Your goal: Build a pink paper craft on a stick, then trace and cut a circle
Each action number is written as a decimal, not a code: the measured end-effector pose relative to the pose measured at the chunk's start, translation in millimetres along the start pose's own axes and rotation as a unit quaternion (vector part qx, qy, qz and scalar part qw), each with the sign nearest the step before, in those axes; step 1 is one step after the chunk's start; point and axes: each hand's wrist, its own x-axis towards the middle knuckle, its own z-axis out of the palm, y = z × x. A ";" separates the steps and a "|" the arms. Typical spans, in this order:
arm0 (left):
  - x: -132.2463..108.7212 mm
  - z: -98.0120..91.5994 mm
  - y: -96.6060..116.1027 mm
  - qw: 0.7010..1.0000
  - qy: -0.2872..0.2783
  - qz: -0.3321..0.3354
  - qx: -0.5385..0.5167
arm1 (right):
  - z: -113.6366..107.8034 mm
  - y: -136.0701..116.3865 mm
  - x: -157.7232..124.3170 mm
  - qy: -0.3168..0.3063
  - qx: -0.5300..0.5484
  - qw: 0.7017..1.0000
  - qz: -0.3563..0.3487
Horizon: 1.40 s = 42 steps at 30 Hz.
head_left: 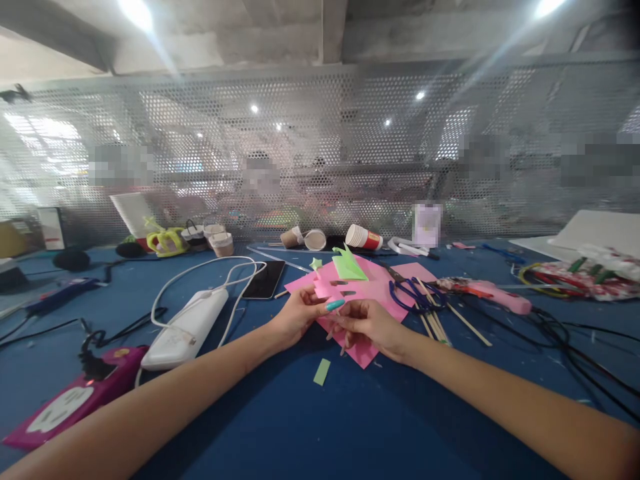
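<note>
My left hand point(296, 317) pinches a small pink paper cutout point(327, 289) with slots in it, thumb on top. My right hand point(369, 324) is closed, its fingertips meeting the cutout's lower edge beside the left thumb; its exact grip is partly hidden. Beneath both hands lie pink paper sheets point(364, 353). On them, just beyond the fingers, rests a folded light-green paper point(351, 266). A small pale-green star point(316, 265) shows above the left fingers. Scissors with dark blue handles point(413, 295) lie to the right. A green paper strip point(322, 372) lies nearer me.
Wooden sticks point(436, 328) and a pink glue gun point(505, 297) with black cables are at right. At left are a white power bank point(186, 328), a phone point(264, 280) and a magenta power strip point(75, 400). Paper cups point(363, 237) line the perforated metal screen point(320, 147).
</note>
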 end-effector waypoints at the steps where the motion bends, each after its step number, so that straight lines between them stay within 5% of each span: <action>1: -0.3 0.1 0.0 1.000 -0.004 0.001 0.004 | -0.4 0.6 0.2 0.003 0.001 1.000 0.001; 20: -2.1 4.7 2.9 1.000 0.018 -0.005 0.013 | -1.8 2.0 1.2 0.014 0.004 1.000 -0.001; 42: -0.7 -3.7 0.4 1.000 -0.022 -0.022 0.007 | 0.0 1.2 1.2 0.046 0.024 0.999 0.002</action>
